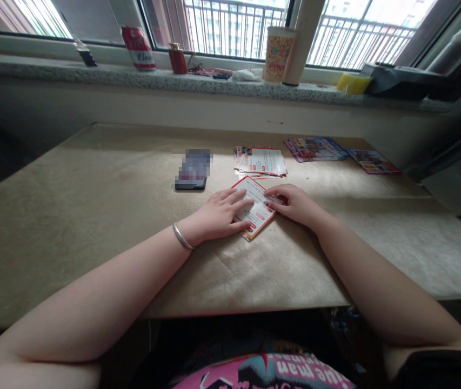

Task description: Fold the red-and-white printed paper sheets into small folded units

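Observation:
A small white leaflet with a red border (258, 206) lies flat on the paper-covered table (92, 216). My left hand (218, 216) rests palm down on its left side, fingers spread over the print. My right hand (293, 202) presses its right edge with the fingertips. A silver bangle (182, 236) sits on my left wrist. Just beyond the leaflet lies a small stack of similar leaflets (260, 161).
A dark phone (193, 170) lies left of the stack. Two colourful flyers (315, 148) (373, 161) lie at the far right. On the window sill (52, 73) stand a red can (138, 47), a red lighter (177, 58), a paper cup (279, 54) and a yellow sponge (353, 82).

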